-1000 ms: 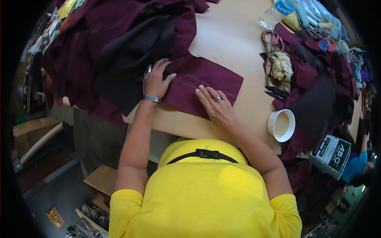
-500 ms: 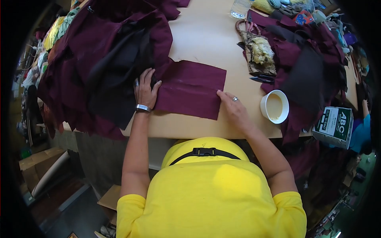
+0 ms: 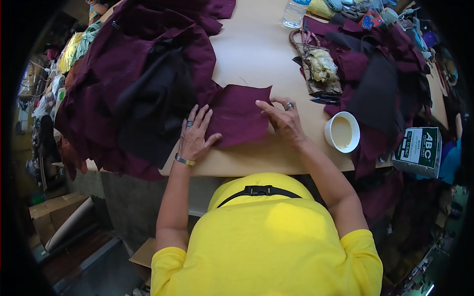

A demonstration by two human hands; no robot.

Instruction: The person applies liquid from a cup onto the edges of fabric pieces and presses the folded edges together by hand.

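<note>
A maroon cloth piece (image 3: 239, 114) lies on the tan table (image 3: 256, 54), folded to a smaller shape. My left hand (image 3: 196, 132) rests flat with spread fingers on the cloth's left edge, beside the big fabric pile. My right hand (image 3: 284, 118) pinches the cloth's right edge, with the fingers curled over the fold. Both hands wear rings, and the left wrist has a metal bracelet.
A big heap of maroon and black fabric (image 3: 133, 79) covers the table's left. More fabric (image 3: 380, 84) is piled at the right, with a woven bag (image 3: 318, 66), a white cup (image 3: 341, 131), a water bottle (image 3: 294, 12) and an ABC box (image 3: 419, 150).
The cloth has been folded over from the right and now looks narrower. My right hand moved up and left with its edge. My left hand slid down, fingers spread.
</note>
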